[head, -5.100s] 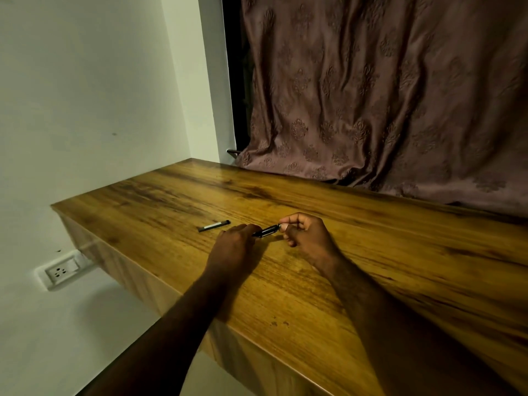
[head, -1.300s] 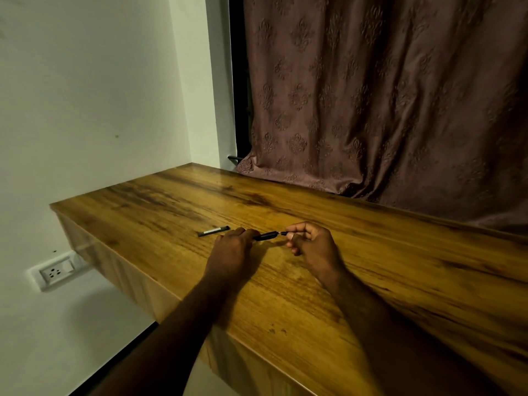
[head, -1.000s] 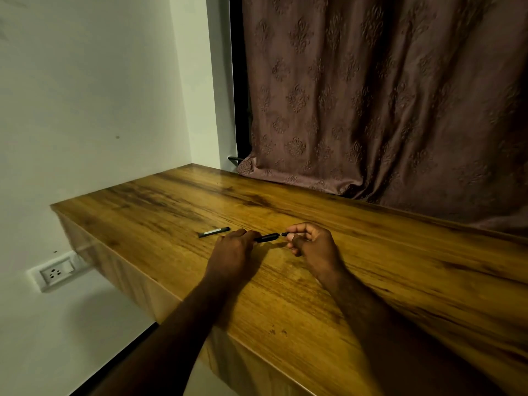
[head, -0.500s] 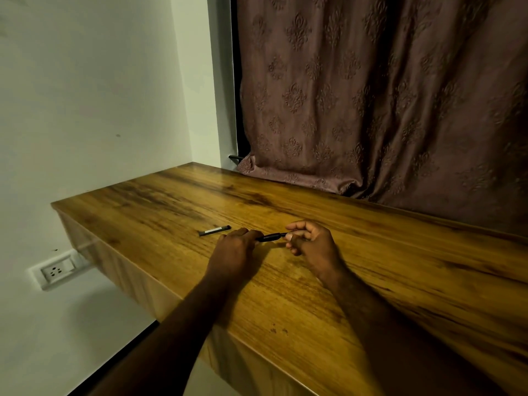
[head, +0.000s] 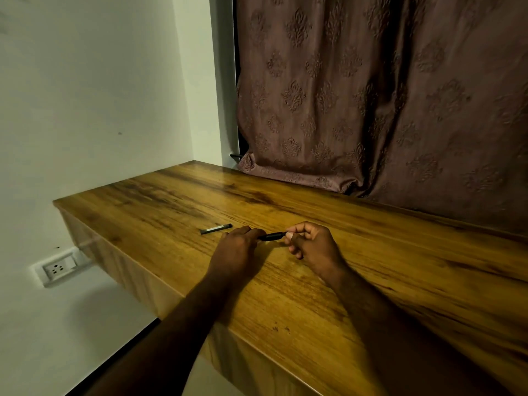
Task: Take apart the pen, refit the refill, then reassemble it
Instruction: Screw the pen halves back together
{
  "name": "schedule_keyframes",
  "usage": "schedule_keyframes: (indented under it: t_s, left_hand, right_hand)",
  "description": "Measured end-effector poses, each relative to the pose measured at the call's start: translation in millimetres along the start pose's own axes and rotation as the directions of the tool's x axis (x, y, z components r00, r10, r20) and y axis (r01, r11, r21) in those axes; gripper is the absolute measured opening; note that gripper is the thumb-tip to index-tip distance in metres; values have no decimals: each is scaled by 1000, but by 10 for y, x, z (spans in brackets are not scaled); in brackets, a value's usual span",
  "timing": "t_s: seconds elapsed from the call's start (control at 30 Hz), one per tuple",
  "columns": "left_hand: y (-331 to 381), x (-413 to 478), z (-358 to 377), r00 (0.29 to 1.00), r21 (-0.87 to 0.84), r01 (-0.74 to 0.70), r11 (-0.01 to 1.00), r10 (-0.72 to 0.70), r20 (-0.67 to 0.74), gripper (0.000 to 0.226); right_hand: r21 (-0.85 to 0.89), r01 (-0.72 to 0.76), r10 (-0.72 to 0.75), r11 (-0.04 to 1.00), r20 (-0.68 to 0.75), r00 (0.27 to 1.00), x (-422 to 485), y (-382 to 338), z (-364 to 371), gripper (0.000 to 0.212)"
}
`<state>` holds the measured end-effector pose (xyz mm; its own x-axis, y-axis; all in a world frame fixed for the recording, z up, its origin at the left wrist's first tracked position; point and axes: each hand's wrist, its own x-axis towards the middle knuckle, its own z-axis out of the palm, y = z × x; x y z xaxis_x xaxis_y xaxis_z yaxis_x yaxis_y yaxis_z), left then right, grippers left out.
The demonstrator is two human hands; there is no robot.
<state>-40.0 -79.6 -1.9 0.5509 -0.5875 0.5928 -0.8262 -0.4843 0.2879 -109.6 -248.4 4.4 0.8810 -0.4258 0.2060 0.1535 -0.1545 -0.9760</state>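
Right hand (head: 314, 247) now pinches the right tip of the black barrel (head: 271, 236) between thumb and forefinger, the other fingers curled loosely beneath (whether the refill's end lies under those fingertips I cannot make out, it is too small and dark). About a second ago a thin sliver showed between those fingertips and the barrel's mouth. That gap has closed, so I would judge the refill has been pushed back inside, or very nearly.

Across from it the left hand (head: 237, 247) has not shifted. It sits knuckles up on the table (head: 400, 275), fingers wrapped round the barrel's left end. It holds the barrel roughly level just over the wood, towards the near edge.

The loose pen piece (head: 216, 229), dark with a pale strip, lies flat where it lay before. It is just left of the left hand and a little farther off, and nobody is touching it.

So the taking apart looks done and the refit seems to be at its end, with closing up the pen left to do. That likely calls for one hand to let go and fetch the loose piece. If the refill is not fully seated, it could slide out again as the right hand lets go.
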Motion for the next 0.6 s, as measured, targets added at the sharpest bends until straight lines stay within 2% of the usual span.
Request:
schedule_keyframes:
  t_s: [0.2, 0.47, 0.6]
  left_hand:
    - [-40, 13, 40, 1000, -20, -19, 1000, 18, -18, 26]
    - [-24, -9, 52, 997, -69, -50, 996, 46, -67, 27]
    - [-27, -18, 68, 994, -85, -56, 995, 48, -97, 27]
  right_hand:
    - [-16, 19, -18, 1000, 17, 1000, 3, -8, -3, 6]
    - [-44, 31, -30, 999, 35, 999, 8, -7, 21, 22]
    - [-16, 27, -26, 999, 69, 997, -12, -24, 81, 21]
